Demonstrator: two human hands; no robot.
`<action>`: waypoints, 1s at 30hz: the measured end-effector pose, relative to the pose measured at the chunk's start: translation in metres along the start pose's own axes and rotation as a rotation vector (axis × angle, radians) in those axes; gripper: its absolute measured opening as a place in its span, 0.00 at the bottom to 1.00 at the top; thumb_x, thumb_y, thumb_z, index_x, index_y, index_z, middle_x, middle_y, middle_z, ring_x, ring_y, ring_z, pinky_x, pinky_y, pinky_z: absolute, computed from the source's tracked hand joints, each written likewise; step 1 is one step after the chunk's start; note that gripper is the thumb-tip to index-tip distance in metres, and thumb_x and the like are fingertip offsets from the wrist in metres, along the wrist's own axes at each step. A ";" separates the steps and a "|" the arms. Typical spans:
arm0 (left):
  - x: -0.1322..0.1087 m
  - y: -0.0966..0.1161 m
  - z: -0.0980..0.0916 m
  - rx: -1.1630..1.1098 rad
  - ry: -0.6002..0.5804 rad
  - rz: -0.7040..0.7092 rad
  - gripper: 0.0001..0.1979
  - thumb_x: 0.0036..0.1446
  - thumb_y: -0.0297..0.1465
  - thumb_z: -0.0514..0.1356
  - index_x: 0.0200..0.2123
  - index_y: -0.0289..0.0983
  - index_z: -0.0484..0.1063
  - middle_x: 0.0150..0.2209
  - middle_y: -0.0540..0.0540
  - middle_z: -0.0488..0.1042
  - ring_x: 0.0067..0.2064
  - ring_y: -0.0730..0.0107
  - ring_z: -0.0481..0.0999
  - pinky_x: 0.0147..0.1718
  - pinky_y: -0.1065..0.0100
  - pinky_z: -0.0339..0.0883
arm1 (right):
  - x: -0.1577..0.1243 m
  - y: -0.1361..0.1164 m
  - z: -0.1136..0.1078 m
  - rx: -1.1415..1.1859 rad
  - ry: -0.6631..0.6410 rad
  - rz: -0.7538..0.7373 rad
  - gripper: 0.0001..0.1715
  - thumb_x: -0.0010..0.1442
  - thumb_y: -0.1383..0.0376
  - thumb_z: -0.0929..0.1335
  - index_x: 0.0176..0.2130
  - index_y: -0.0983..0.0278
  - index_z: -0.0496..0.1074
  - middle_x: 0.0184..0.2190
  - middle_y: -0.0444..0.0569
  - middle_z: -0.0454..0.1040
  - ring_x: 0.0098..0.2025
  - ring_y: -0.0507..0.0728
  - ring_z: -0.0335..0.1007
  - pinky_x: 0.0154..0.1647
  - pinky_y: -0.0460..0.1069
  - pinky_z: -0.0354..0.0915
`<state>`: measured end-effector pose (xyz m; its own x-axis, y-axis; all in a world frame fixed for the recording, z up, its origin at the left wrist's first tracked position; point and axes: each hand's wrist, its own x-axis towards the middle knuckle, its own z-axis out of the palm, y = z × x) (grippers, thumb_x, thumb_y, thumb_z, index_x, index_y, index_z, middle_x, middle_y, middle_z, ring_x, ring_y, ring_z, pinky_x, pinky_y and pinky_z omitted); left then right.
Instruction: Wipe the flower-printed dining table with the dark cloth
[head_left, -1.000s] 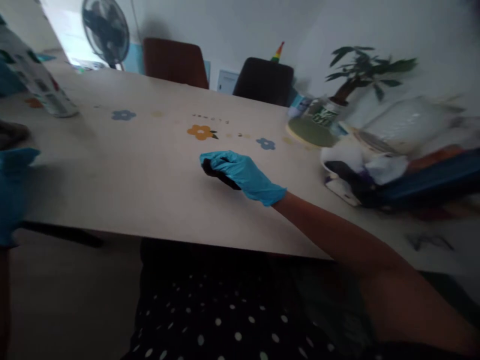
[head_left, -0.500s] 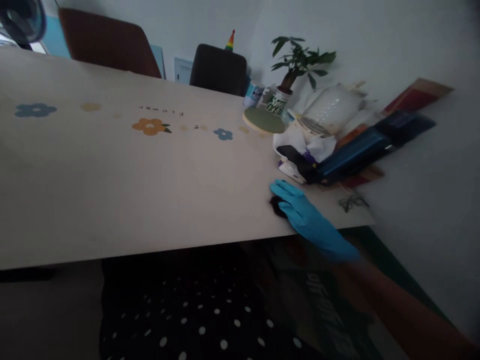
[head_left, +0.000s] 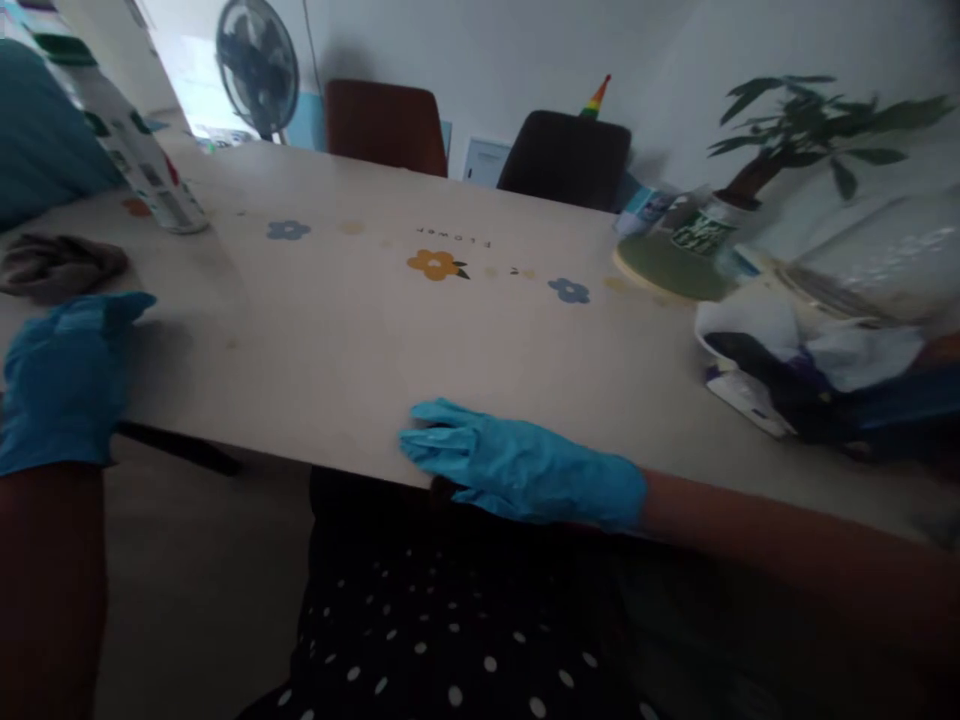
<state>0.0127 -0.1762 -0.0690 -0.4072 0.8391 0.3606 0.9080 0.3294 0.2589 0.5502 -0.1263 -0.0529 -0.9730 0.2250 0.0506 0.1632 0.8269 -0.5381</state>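
My right hand [head_left: 502,460], in a blue glove, is closed around a small dark object [head_left: 444,487] at the table's front edge; only bits of the object show below the palm. On the far left, my left hand [head_left: 71,370], also blue-gloved, is near the tabletop beside a crumpled brown cloth [head_left: 60,265]. Its fingers are blurred and mostly turned away, so their grip is unclear. Behind the cloth stands a tall white and green spray can [head_left: 142,150]. Flower prints mark the pale table [head_left: 322,350].
A potted plant [head_left: 709,225] stands on a green round mat [head_left: 660,265] at the right. Nearer are a clear container [head_left: 885,260], white cloth-like items and a dark blue object [head_left: 900,405]. Two chairs and a fan [head_left: 257,65] are behind the table.
The view has swung left. My right hand has moved left along the table's front edge with the dark object. My left hand, the cloth and the can have come into view.
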 end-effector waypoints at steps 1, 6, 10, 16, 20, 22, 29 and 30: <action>-0.001 0.003 -0.001 0.034 -0.002 -0.013 0.47 0.84 0.47 0.41 0.83 0.26 0.81 0.82 0.22 0.79 0.85 0.28 0.77 0.90 0.27 0.64 | 0.031 0.003 -0.003 -0.028 -0.067 -0.080 0.32 0.91 0.62 0.73 0.86 0.50 0.83 0.90 0.45 0.73 0.98 0.66 0.57 1.02 0.69 0.52; 0.000 0.016 -0.004 0.080 -0.014 -0.065 0.46 0.80 0.46 0.43 0.82 0.27 0.82 0.78 0.25 0.83 0.80 0.33 0.82 0.88 0.34 0.69 | 0.162 0.017 -0.014 -0.175 -0.164 -0.338 0.25 0.91 0.69 0.78 0.80 0.63 0.84 0.89 0.48 0.74 0.97 0.57 0.60 1.03 0.60 0.44; 0.004 0.012 -0.005 0.063 -0.033 -0.067 0.43 0.80 0.43 0.46 0.83 0.29 0.82 0.80 0.28 0.82 0.82 0.36 0.81 0.88 0.36 0.69 | 0.219 0.045 -0.030 -0.073 -0.020 -0.081 0.26 0.88 0.75 0.78 0.79 0.64 0.84 0.89 0.44 0.75 0.94 0.51 0.64 1.01 0.58 0.50; 0.005 0.017 -0.005 -0.011 -0.063 -0.117 0.39 0.82 0.37 0.48 0.83 0.25 0.81 0.83 0.26 0.79 0.85 0.36 0.78 0.91 0.38 0.65 | 0.215 0.096 -0.048 -0.075 0.276 0.211 0.29 0.91 0.77 0.69 0.84 0.77 0.75 0.90 0.58 0.74 0.90 0.56 0.72 0.99 0.60 0.57; 0.006 0.018 -0.004 -0.111 -0.050 -0.120 0.38 0.84 0.36 0.49 0.82 0.25 0.81 0.84 0.27 0.79 0.86 0.38 0.77 0.91 0.39 0.64 | 0.188 0.093 -0.026 -0.024 0.446 0.115 0.28 0.92 0.71 0.68 0.82 0.68 0.81 0.87 0.59 0.79 0.89 0.64 0.76 0.98 0.69 0.65; 0.006 0.019 -0.004 -0.160 -0.047 -0.148 0.37 0.83 0.34 0.49 0.82 0.24 0.82 0.83 0.26 0.80 0.84 0.40 0.79 0.92 0.41 0.63 | 0.186 0.078 -0.002 -0.008 0.415 -0.017 0.29 0.91 0.66 0.70 0.82 0.60 0.83 0.87 0.56 0.78 0.89 0.68 0.77 0.95 0.71 0.70; -0.004 0.019 0.005 -0.198 0.048 -0.176 0.40 0.83 0.38 0.48 0.82 0.23 0.82 0.83 0.25 0.80 0.86 0.36 0.77 0.92 0.41 0.64 | 0.275 0.009 0.049 -0.422 0.202 -0.215 0.30 0.94 0.64 0.66 0.82 0.53 0.86 0.88 0.47 0.76 0.90 0.59 0.76 0.95 0.59 0.67; -0.005 0.017 0.007 -0.192 0.055 -0.172 0.40 0.82 0.38 0.47 0.82 0.24 0.82 0.82 0.25 0.81 0.86 0.35 0.77 0.92 0.40 0.64 | 0.291 0.004 0.047 -0.490 0.190 -0.189 0.29 0.95 0.63 0.65 0.82 0.52 0.85 0.87 0.46 0.77 0.89 0.57 0.76 0.96 0.58 0.66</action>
<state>0.0304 -0.1714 -0.0731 -0.5632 0.7513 0.3439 0.7919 0.3721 0.4841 0.2597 -0.0818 -0.0803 -0.9536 0.1010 0.2837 0.0896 0.9946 -0.0529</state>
